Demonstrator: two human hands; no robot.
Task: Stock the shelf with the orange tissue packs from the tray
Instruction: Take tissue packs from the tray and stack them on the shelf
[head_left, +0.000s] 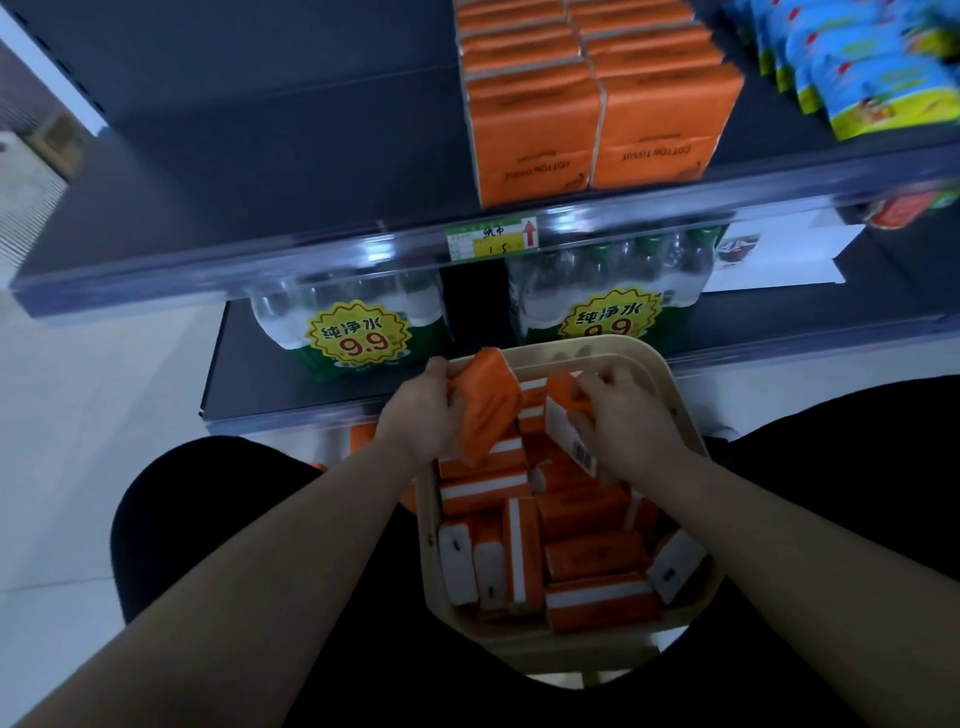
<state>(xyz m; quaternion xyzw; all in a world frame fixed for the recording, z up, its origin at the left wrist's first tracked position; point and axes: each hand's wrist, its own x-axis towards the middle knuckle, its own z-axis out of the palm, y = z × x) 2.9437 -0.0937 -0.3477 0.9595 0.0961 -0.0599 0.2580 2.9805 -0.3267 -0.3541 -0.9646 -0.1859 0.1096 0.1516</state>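
Orange on both sides. The left hand (421, 410) curls round one orange tissue pack (491, 405), lifted above the far left corner of the beige tray (670, 395). That pack stands on a tilt. Its long axis runs from the tray's far rim down toward the person, its broad face turns to the right, and its body lies right of the palm with the fingers wrapped over its left edge.

The right hand (626, 415) pinches a second pack (569, 415), fingers over the orange top and thumb on the white barcoded side. Its long axis slants from upper left to lower right, and it sits left of the palm.

Below them, loose packs (587, 525) lie jumbled in the tray. Up on the shelf (260, 260), two stocked rows (597, 119) stand upright, running front to back.
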